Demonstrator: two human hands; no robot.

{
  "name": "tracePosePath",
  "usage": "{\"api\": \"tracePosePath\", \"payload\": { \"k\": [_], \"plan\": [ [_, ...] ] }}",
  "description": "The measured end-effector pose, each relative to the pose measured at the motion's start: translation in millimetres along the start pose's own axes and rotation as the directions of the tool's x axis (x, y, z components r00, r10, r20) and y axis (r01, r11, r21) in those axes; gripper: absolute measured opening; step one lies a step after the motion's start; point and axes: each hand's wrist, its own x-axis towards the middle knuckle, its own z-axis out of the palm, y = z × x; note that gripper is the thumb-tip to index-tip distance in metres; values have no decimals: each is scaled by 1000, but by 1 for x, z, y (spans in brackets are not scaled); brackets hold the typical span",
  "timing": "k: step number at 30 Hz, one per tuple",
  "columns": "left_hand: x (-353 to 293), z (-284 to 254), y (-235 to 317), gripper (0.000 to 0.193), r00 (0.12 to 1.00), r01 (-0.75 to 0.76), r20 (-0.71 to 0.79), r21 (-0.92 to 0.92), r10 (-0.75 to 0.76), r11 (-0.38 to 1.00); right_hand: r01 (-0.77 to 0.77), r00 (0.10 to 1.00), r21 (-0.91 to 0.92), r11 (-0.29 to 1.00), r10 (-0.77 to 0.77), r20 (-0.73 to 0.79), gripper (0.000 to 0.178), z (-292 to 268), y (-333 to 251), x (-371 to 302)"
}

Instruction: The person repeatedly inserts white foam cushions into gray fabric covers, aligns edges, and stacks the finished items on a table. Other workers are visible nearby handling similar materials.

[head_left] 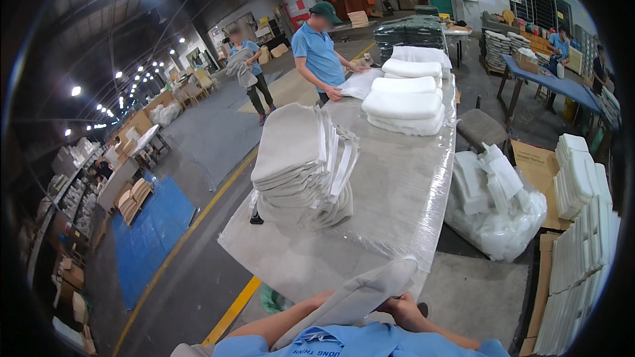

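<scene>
Close to my body, a light grey fabric cushion cover (367, 287) lies slanted across the near end of the table, its rounded end up to the right. My right hand (405, 311) is closed on its lower right edge. My left hand (323, 299) touches its left side, and the fingers are hidden behind the fabric. Beyond it stands a tall stack of similar grey covers (297, 165) with white strips along their edges. White foam cushions (403, 106) are piled farther along the plastic-covered table (390, 165).
Across the table's left side, a person in a blue shirt (319, 53) handles a white sheet (360, 84). Another person (246, 69) carries grey fabric behind. To the right are a clear bag of white pieces (496, 218), a chair (481, 129) and stacked white cushions (575, 251).
</scene>
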Motion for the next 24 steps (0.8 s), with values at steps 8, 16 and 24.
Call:
{"api": "tracePosePath", "payload": {
  "k": [8, 16, 24],
  "plan": [
    [35, 4, 11, 65, 989, 83, 106, 175, -102, 981, 42, 989, 28, 999, -38, -142, 42, -17, -11, -16],
    [55, 16, 11, 60, 971, 168, 91, 404, -222, 899, 68, 954, 33, 997, -56, -295, 42, -52, 24, -28],
    [99, 29, 0, 50, 995, 11, -55, 880, 79, 475, -175, 899, -408, 896, -23, -437, 38, -127, 83, -23]
  ]
}}
